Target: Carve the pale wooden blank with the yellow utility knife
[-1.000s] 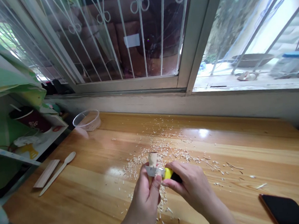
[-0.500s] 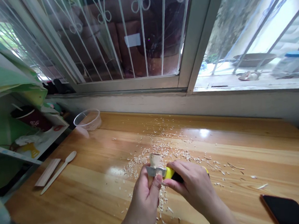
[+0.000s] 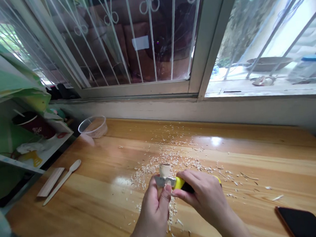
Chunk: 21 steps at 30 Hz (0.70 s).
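My left hand is closed around a pale piece of wood, whose wider end points up and away from me. A yellow and black utility knife is gripped in my right hand. Its metal blade lies across the wood, just below the wider end. My left thumb presses near the blade, and the lower part of the wood is hidden by my fingers. Many small wood shavings are scattered on the tabletop beyond and beneath my hands.
On the left of the table lie a wooden spoon and a flat wood strip. A clear plastic bowl stands at the back left corner. A phone rests at the front right. Shelves with a dark cup border the left side.
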Motion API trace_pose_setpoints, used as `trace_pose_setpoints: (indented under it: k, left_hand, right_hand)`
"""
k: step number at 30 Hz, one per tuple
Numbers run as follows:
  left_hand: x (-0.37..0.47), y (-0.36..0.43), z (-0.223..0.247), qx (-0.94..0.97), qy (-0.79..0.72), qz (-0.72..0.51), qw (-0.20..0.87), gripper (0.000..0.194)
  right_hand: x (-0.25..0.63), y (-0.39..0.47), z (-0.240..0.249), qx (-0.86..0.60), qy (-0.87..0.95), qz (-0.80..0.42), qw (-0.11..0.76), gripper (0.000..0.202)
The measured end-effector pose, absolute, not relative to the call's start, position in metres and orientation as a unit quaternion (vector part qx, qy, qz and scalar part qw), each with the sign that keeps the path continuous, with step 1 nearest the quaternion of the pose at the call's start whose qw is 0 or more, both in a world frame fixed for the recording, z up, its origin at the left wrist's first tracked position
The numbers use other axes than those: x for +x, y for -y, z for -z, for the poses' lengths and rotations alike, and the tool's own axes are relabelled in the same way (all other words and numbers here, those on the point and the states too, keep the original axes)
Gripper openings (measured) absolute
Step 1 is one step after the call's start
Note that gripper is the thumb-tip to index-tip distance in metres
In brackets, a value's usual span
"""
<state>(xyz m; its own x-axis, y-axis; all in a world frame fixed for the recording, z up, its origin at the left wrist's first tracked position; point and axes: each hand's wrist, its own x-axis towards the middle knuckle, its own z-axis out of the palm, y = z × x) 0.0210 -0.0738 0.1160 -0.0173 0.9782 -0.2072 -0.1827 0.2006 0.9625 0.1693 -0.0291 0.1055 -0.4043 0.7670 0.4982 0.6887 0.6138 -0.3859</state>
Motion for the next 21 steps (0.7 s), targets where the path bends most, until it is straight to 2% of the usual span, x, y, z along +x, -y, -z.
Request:
trace_pose_setpoints:
  k: [4, 10, 14, 21]
  left_hand:
    - [0.02, 0.073, -0.119, 0.402, -0.527, -0.491, 0.566, 0.034]
    - [0.018, 0.073, -0.122, 0.416, -0.486, -0.467, 0.61, 0.046]
    - [0.016, 0.072, -0.117, 0.41, -0.468, -0.448, 0.642, 0.051]
    - [0.019, 0.072, -0.114, 0.392, -0.522, -0.45, 0.61, 0.039]
  right_hand:
    - [0.177, 0.026, -0.107, -0.448, 0.82, -0.052, 0.353, 0.046]
    - [0.185, 0.025, -0.108, -0.426, 0.826, -0.169, 0.329, 0.04]
    - [0.181, 0.028, -0.108, -0.412, 0.827, -0.212, 0.318, 0.044]
    - [0.175, 0.027, -0.106, -0.423, 0.83, -0.116, 0.346, 0.052]
